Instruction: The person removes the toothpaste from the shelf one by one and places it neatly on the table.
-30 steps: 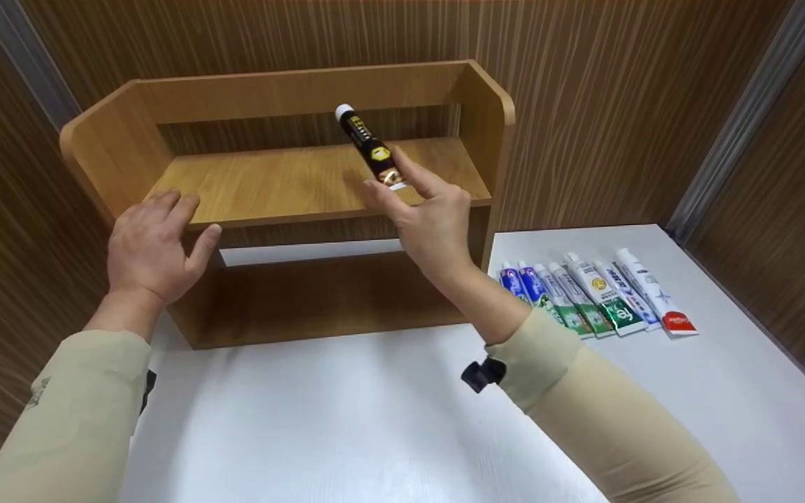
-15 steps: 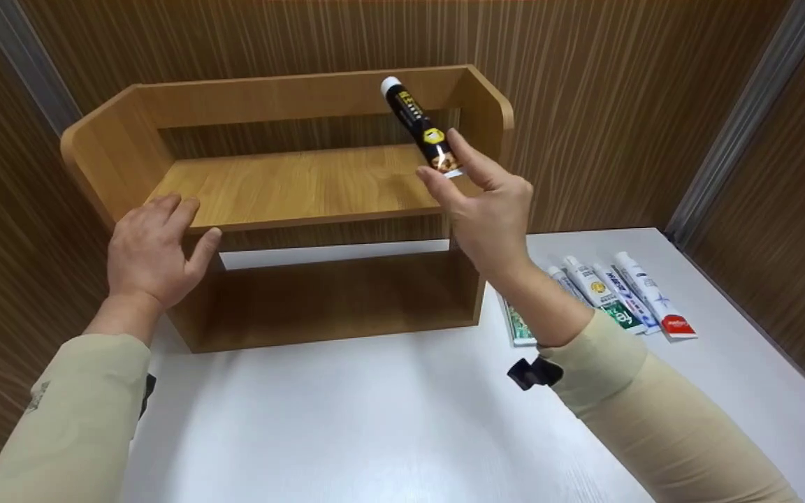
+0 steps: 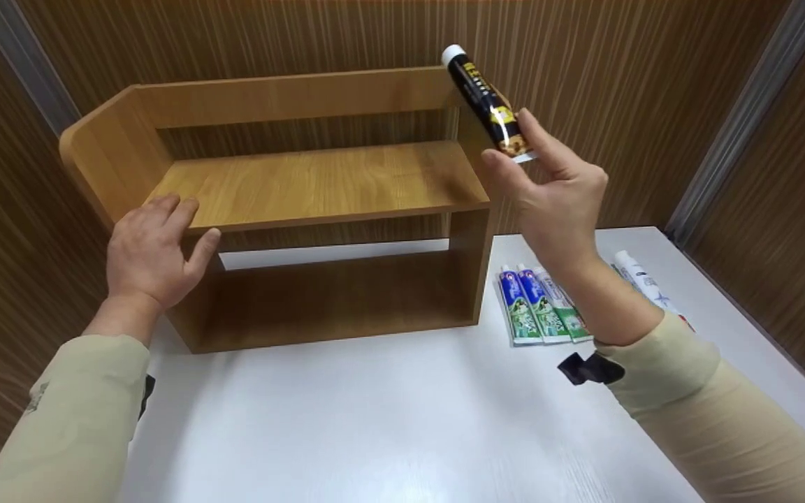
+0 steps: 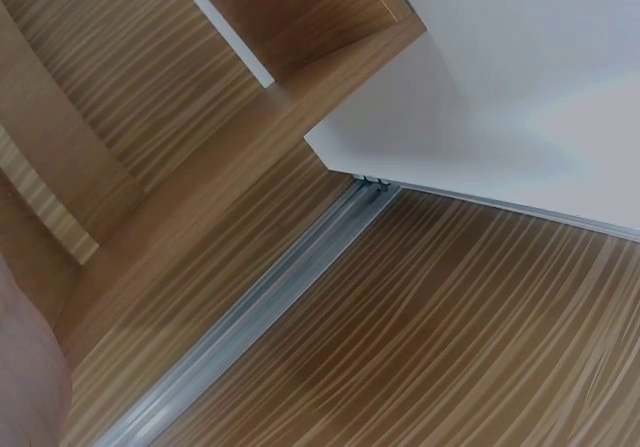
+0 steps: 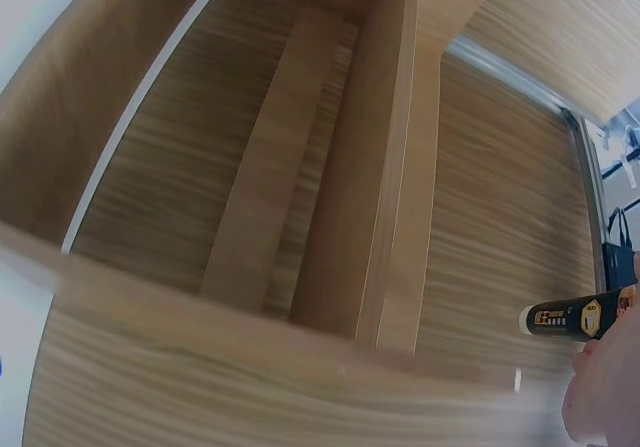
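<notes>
Presently, a black tube point(image 3: 488, 103) with a white cap is pinched at its crimped end by the thumb and fingers point(image 3: 546, 145) of the right hand point(image 3: 560, 202). The tube is held in the air, tilted with its cap up and away, just outside the right side panel of the wooden shelf unit point(image 3: 291, 202), above the back right part of the white bench point(image 3: 346, 419). In the right wrist view the same tube point(image 5: 578, 319) is seen beside the panel, apart from the wood.

The left hand point(image 3: 153, 250) is laid flat against the front left corner of the shelf unit, with its fingers straight and its thumb spread; nothing is gripped by it.

Both levels of the shelf unit are seen bare. A row of toothpaste tubes point(image 3: 539, 307) is laid flat on the bench near its right edge, just beside the shelf unit; part of the row is hidden behind the right forearm.

Progress is judged as early: one tube has been lifted off the bench, no tube is stored on the shelf unit, and the row on the bench appears untouched. It cannot be told from these views on which level the black tube is to be set.
</notes>
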{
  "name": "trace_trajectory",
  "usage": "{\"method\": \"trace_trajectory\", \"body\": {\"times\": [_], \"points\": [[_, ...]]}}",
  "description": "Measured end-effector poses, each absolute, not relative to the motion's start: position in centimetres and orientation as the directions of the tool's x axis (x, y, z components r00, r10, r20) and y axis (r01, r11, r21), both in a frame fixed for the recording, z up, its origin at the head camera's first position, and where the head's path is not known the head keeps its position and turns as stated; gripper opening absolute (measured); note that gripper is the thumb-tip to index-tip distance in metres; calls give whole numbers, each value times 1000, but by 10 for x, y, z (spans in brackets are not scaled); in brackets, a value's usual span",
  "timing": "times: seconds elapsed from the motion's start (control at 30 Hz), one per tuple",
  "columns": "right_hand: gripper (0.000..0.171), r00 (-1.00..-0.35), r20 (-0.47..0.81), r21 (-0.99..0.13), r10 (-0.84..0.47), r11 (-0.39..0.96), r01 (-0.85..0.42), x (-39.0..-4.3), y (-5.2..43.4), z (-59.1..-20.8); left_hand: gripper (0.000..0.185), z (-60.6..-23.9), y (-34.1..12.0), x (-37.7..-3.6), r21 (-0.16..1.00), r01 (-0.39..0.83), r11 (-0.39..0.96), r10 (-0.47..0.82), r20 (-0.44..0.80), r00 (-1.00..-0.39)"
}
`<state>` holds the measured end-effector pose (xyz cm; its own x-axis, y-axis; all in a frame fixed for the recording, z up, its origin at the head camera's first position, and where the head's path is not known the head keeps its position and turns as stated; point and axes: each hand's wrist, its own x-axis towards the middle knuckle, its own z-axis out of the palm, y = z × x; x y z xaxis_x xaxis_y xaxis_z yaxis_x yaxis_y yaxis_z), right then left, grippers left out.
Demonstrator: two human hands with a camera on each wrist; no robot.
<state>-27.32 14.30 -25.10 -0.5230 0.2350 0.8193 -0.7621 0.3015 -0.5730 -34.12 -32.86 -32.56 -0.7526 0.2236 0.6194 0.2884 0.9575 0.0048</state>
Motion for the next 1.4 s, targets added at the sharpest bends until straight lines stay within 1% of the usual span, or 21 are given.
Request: {"method": "trace_trajectory", "body": {"times": [0.1, 0.3, 0.57, 0.83, 1.03, 1.27, 1.4], "points": [[52, -528, 811, -584, 252, 299, -755, -273, 154, -252, 64, -326, -329, -341, 7, 287, 958, 222, 615, -756], [50, -518, 806, -588, 285, 291, -755, -273, 177, -251, 65, -326, -328, -341, 5, 282, 959, 221, 610, -761], [53, -547, 772, -630, 322, 283, -723, -275, 206, -257, 62, -327, -328, -341, 11, 294, 956, 224, 620, -752], [54, -602, 714, -698, 357, 308, -646, -278, 237, -273, 64, -326, -327, -341, 9, 289, 957, 223, 615, -756], [54, -649, 651, -759, 394, 323, -566, -280, 265, -291, 63, -326, -326, -342, 7, 298, 955, 231, 615, -754], [56, -678, 588, -808, 440, 345, -477, -282, 300, -317, 64, -325, -326, -341, 9, 290, 957, 226, 607, -762], [57, -698, 541, -840, 468, 348, -418, -282, 318, -330, 64, -326, -328, -341, 7, 295, 955, 228, 621, -750]]}}
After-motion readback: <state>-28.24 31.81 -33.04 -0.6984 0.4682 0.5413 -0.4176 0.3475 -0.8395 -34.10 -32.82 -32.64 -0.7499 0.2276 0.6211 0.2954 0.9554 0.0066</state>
